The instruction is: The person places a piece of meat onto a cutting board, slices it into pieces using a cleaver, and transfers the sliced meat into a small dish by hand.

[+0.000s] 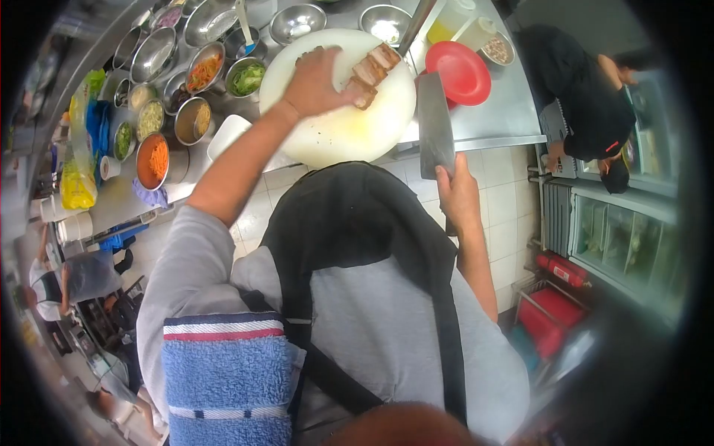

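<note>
On the round white cutting board (327,141) lies a row of browned pork belly chunks (370,70). My left hand (316,82) hovers over or rests on the board with fingers spread, its thumb at the nearest chunk; whether it touches the meat I cannot tell. A dark bit shows partly behind its fingers. My right hand (461,193) grips a cleaver (433,123) by the handle, the broad blade pointing up and away beside the board's right edge. Red plates (460,73) sit just beyond the blade.
Metal bowls of carrot strips (158,160), sliced greens (248,78) and other ingredients crowd the counter's left. More steel bowls (297,24) stand behind the board. A person in black (587,97) bends by a glass-front fridge (625,238) at right. Other people are at far left.
</note>
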Demonstrator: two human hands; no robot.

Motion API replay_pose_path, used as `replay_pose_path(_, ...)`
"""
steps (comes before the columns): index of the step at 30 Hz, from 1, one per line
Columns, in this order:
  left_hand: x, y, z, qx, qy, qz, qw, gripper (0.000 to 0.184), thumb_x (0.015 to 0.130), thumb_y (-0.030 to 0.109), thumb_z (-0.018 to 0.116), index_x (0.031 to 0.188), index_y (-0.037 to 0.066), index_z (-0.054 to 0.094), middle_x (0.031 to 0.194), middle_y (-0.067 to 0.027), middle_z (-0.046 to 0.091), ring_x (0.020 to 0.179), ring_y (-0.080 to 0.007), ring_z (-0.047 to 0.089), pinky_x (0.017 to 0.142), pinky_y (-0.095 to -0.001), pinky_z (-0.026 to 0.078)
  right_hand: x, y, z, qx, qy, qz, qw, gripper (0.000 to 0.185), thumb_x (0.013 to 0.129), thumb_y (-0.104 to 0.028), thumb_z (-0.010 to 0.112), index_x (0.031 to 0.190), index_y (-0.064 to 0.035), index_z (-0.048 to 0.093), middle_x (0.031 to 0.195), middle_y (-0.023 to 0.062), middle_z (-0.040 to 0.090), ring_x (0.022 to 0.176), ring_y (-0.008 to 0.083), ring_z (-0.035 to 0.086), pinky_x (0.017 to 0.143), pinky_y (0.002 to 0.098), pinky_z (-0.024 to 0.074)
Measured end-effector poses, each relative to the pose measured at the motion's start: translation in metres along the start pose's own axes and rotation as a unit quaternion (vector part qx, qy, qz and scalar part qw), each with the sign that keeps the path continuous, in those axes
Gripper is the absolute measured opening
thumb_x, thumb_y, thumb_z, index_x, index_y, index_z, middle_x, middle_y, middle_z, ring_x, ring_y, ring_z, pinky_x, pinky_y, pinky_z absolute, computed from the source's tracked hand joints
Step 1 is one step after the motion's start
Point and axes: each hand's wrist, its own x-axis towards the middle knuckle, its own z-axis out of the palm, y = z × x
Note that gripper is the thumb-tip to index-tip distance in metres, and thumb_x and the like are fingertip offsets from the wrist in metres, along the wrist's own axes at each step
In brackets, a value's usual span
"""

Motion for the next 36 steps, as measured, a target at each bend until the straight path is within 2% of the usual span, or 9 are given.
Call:
replay_pose_path(2, -0.014, 0.028, 0.024, -0.034, 0.005, -0.027, 0.999, 0.100, 0.077, 0.051, 0.089, 0.148, -0.006, 0.049, 0.136, -0.0295, 0.062, 0.126, -0.0456, 0.061, 0.111, -0.0503, 0.048, 0.004, 0.000, 0.003, -0.003, -0.014, 0.009, 1.000, 0.026, 0.105, -0.016, 0.063, 0.119, -0.0024, 0.046, 0.091, 0.0328, 0.072, 0.089, 0.0554, 0.069, 0.074, 0.0588, 0.0533)
replay_pose_path(4, -0.017, 0.046, 0.036, -0.004, -0.084, -0.148, 0.985, 0.096, 0.076, 0.049, 0.088, 0.146, -0.005, 0.049, 0.134, -0.0297, 0.063, 0.124, -0.0451, 0.062, 0.109, -0.0509, 0.049, 0.007, -0.002, 0.004, -0.010, -0.029, 0.014, 0.999, 0.026, 0.105, -0.016, 0.063, 0.119, -0.0023, 0.046, 0.091, 0.0327, 0.073, 0.089, 0.0551, 0.069, 0.074, 0.0587, 0.0534)
replay_pose_path(9, -0.024, 0.036, 0.043, -0.068, -0.047, -0.153, 0.985, 0.083, 0.078, 0.035, 0.082, 0.145, -0.003, 0.049, 0.132, -0.0274, 0.066, 0.123, -0.0445, 0.061, 0.107, -0.0523, 0.048, 0.010, -0.012, 0.005, -0.039, -0.034, -0.035, 0.998, 0.027, 0.105, -0.017, 0.064, 0.119, -0.0023, 0.046, 0.092, 0.0323, 0.073, 0.091, 0.0545, 0.070, 0.076, 0.0589, 0.0540)
replay_pose_path(12, -0.046, 0.022, 0.015, -0.071, -0.144, -0.035, 0.986, 0.082, 0.079, 0.030, 0.079, 0.149, 0.000, 0.048, 0.139, -0.0254, 0.064, 0.129, -0.0436, 0.058, 0.111, -0.0528, 0.045, 0.012, -0.026, -0.004, -0.055, -0.064, -0.010, 0.996, 0.027, 0.105, -0.016, 0.064, 0.119, -0.0021, 0.046, 0.096, 0.0326, 0.073, 0.093, 0.0546, 0.070, 0.078, 0.0595, 0.0539)
replay_pose_path(15, -0.066, 0.022, 0.000, 0.032, -0.082, 0.018, 0.996, 0.086, 0.079, 0.033, 0.081, 0.153, 0.003, 0.048, 0.144, -0.0233, 0.060, 0.133, -0.0418, 0.056, 0.113, -0.0529, 0.043, 0.012, -0.047, -0.015, -0.097, -0.074, -0.030, 0.992, 0.025, 0.106, -0.017, 0.062, 0.118, -0.0021, 0.046, 0.096, 0.0318, 0.073, 0.093, 0.0546, 0.069, 0.080, 0.0608, 0.0530)
replay_pose_path(17, -0.069, 0.030, -0.003, -0.021, -0.074, -0.106, 0.991, 0.092, 0.078, 0.036, 0.084, 0.155, 0.002, 0.046, 0.144, -0.0227, 0.058, 0.133, -0.0406, 0.057, 0.115, -0.0515, 0.042, 0.011, -0.051, -0.017, -0.130, -0.057, -0.078, 0.987, 0.023, 0.106, -0.016, 0.061, 0.118, -0.0022, 0.046, 0.094, 0.0312, 0.073, 0.091, 0.0549, 0.069, 0.080, 0.0622, 0.0523)
replay_pose_path(21, -0.073, 0.029, 0.024, -0.034, -0.059, -0.117, 0.991, 0.091, 0.077, 0.040, 0.087, 0.151, 0.002, 0.049, 0.140, -0.0224, 0.060, 0.130, -0.0402, 0.058, 0.114, -0.0504, 0.042, 0.012, -0.064, -0.019, -0.231, -0.102, -0.065, 0.965, 0.023, 0.105, -0.015, 0.060, 0.118, -0.0010, 0.046, 0.091, 0.0322, 0.073, 0.090, 0.0553, 0.069, 0.080, 0.0630, 0.0523)
replay_pose_path(29, -0.098, 0.021, 0.045, -0.092, 0.031, -0.072, 0.993, 0.070, 0.078, 0.037, 0.083, 0.136, 0.004, 0.059, 0.123, -0.0182, 0.064, 0.121, -0.0383, 0.060, 0.103, -0.0518, 0.046, 0.023, -0.082, -0.009, -0.274, -0.144, -0.127, 0.942, 0.022, 0.103, -0.013, 0.060, 0.116, 0.0008, 0.048, 0.083, 0.0316, 0.072, 0.085, 0.0536, 0.071, 0.079, 0.0632, 0.0538)
replay_pose_path(36, -0.088, 0.018, 0.048, -0.111, 0.031, -0.099, 0.988, 0.064, 0.080, 0.037, 0.085, 0.130, 0.003, 0.062, 0.124, -0.0168, 0.063, 0.120, -0.0380, 0.060, 0.104, -0.0470, 0.047, 0.039, -0.107, 0.022, -0.345, -0.176, -0.147, 0.910, 0.021, 0.104, -0.014, 0.058, 0.118, -0.0017, 0.048, 0.086, 0.0298, 0.074, 0.089, 0.0513, 0.073, 0.082, 0.0615, 0.0553)
